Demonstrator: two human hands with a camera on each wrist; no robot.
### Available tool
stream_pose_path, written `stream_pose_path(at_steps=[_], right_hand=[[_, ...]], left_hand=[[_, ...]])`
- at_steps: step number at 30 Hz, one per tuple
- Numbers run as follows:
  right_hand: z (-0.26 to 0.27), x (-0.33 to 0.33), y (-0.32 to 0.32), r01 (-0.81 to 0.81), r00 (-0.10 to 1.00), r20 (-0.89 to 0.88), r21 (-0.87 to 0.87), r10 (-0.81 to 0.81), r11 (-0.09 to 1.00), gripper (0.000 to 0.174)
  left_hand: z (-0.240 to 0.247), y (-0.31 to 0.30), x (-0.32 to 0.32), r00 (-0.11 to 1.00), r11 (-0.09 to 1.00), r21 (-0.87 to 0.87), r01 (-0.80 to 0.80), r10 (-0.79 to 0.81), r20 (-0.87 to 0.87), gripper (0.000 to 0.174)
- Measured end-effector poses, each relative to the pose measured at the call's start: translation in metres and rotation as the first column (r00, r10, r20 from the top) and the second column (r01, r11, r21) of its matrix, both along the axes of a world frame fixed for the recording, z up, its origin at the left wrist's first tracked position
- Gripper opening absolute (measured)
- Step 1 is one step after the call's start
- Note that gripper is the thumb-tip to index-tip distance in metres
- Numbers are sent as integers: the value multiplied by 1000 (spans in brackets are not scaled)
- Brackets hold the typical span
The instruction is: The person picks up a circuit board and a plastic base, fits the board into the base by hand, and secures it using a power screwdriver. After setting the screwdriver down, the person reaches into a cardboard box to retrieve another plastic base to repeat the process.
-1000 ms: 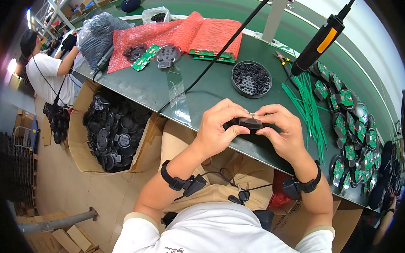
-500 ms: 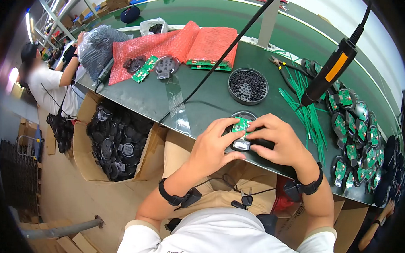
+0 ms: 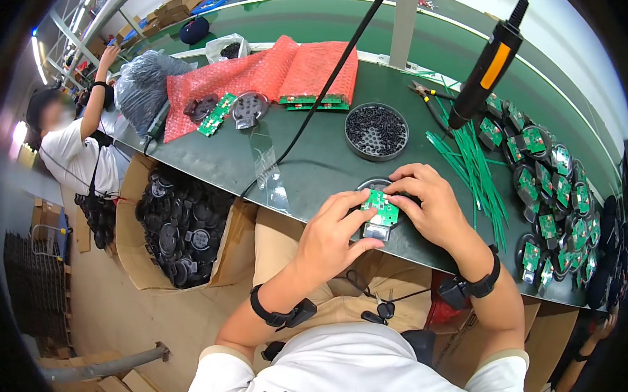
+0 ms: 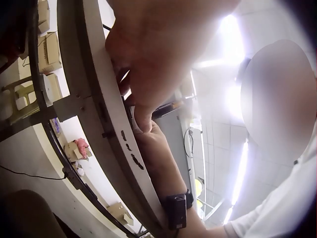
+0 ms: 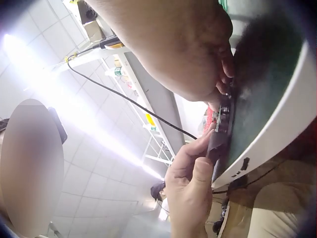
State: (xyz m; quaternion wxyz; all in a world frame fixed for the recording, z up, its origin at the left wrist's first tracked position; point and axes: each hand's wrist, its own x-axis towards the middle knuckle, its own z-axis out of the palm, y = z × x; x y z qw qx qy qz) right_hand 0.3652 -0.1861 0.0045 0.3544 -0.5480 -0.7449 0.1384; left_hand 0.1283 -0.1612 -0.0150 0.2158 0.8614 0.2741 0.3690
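On the bench near its front edge lies a round black plastic housing [image 3: 376,183] with a green circuit board [image 3: 379,207] over it. A silvery rectangular part [image 3: 376,232] shows at the housing's near end. My left hand [image 3: 327,231] holds the housing from the left, thumb by the silvery part and fingertips on the board's left edge. From the right, my right hand [image 3: 433,204] has curled fingers at the board's upper right corner and its thumb along the right side. In the right wrist view, the left hand [image 5: 190,186] grips the housing's edge; the right hand [image 5: 198,54] partly covers the board.
A round dish of small black pieces [image 3: 377,130] stands beyond the hands. Right of it lie green strips [image 3: 469,170], pliers [image 3: 430,107] and many housings with boards [image 3: 546,222]. An electric screwdriver [image 3: 486,76] hangs above. A carton [image 3: 136,261] of black housings stands at left.
The housing, earlier tilted up between both hands, now lies flat on the bench with the green board face up. Both hands have shifted around it. The person at left has raised an arm.
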Motion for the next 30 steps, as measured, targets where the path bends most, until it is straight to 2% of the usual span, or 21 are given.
stream_pose_path(at_steps=[23,30], right_hand=[[-5,2,1,-3,1000,-1,-31,3,1000,13],[-3,1,-1,0,992,-124,-80,-10,997,13]], left_hand=[[6,-1,0,998,1000,6,19,-19,-66,51],[-7,-5,0,1000,999,33,1,0,-24,54]])
